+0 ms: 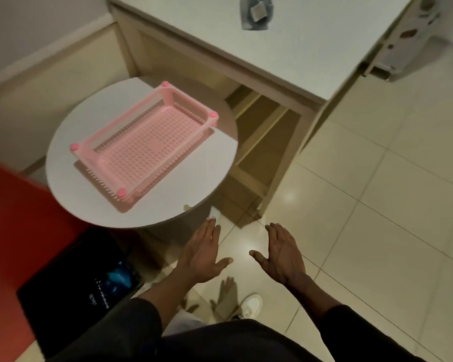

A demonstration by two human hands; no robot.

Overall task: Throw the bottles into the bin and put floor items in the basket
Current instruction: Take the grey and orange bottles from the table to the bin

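Observation:
A pink plastic basket (141,142) with a perforated bottom stands on a round white table (71,194), and nothing lies inside it. Below the table's near edge sits a black bin (71,278) lined with a dark bag, with bluish plastic showing inside. My left hand (202,254) and my right hand (283,254) hover flat over the tiled floor, palms down, fingers spread, holding nothing. No bottle or loose floor item shows.
A white counter (298,56) with open wooden shelves beneath runs behind the table; a grey packet (256,11) lies on top. A red surface (13,218) fills the left. My white shoe (251,304) stands on beige tiles (377,205).

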